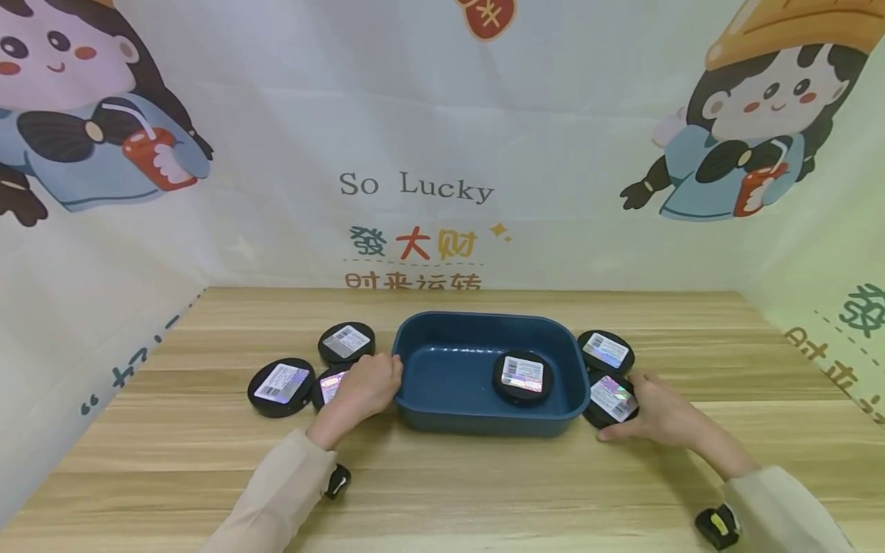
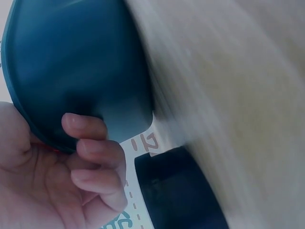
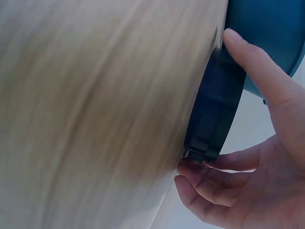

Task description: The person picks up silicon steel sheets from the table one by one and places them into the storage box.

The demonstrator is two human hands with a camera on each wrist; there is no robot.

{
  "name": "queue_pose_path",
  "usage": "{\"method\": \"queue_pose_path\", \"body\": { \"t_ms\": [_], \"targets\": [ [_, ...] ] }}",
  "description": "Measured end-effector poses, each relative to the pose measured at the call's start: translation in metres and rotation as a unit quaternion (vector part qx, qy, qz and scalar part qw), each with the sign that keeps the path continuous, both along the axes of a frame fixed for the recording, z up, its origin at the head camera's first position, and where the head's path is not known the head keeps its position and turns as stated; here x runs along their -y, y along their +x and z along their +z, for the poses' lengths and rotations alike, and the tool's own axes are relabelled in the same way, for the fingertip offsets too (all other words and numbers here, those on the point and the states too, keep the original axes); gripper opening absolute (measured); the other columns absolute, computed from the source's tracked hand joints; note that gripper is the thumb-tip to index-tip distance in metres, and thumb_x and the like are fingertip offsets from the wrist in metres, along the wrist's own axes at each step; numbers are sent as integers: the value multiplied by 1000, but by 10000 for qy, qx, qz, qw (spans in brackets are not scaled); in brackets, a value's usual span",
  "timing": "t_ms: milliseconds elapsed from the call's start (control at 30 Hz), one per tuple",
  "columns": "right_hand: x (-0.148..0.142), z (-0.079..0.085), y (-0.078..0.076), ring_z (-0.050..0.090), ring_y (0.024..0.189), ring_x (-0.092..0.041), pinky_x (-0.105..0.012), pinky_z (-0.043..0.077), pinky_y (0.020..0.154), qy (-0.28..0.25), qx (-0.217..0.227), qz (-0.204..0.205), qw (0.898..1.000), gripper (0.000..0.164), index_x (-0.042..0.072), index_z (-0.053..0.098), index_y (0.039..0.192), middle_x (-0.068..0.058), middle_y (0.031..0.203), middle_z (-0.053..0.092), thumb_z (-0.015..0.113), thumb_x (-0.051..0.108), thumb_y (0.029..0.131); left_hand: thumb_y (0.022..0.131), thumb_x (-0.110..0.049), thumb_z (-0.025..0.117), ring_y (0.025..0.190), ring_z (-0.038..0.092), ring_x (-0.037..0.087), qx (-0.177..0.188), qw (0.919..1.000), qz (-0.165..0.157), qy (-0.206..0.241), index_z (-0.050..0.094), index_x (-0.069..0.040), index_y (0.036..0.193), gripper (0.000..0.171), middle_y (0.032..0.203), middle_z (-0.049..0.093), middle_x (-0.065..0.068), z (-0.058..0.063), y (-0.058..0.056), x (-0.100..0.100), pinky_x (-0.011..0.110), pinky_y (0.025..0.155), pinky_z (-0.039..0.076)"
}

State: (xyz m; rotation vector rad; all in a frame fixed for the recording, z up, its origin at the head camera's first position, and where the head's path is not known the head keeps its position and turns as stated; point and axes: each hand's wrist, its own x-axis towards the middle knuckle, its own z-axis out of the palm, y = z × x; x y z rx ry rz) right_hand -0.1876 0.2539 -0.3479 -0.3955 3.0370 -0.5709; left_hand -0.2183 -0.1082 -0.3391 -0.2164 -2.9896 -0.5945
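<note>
A dark blue rectangular tub (image 1: 442, 424) stands on the table. At its left rim my left hand (image 1: 369, 386) grips the edge, fingers curled against the outer wall; the left wrist view shows this hand (image 2: 71, 167) on the tub's wall (image 2: 86, 62). To the right of the tub, my right hand (image 1: 667, 415) holds a labelled black round disc (image 1: 611, 399) between thumb and fingers. In the right wrist view the disc (image 3: 214, 105) lies flat on the table, the thumb (image 3: 252, 57) on one side and fingertips at the opposite edge. One similar disc (image 1: 522, 378) is inside the tub.
Behind the held disc lies another black disc (image 1: 606, 351), close to the tub's right wall. Left of the tub are three more: a rear disc (image 1: 346, 342), a left disc (image 1: 280, 387) and one partly hidden disc (image 1: 330, 384) by my left hand. Printed cloth (image 1: 276, 230) encloses the wooden table (image 1: 484, 491).
</note>
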Motion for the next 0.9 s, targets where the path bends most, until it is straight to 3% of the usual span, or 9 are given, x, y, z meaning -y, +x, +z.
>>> {"method": "queue_pose_path", "body": {
  "t_ms": [467,900],
  "targets": [
    [9,-1,-5,48,75,-27,-41,43,65,204,135,-209,9995,95,-22,41,107,-24,89,49,79,45,54,93,-19,34,74,59,35,166,9998,107,13,60,5,80,37,80,60,24,2,1,-1,47,60,45],
    [11,-1,-5,46,70,-25,-37,42,61,231,73,-192,9995,81,-22,41,98,-21,83,47,78,36,57,92,-21,35,66,57,30,239,9994,242,53,59,1,74,37,76,59,21,4,1,-2,43,55,43]
  ]
}}
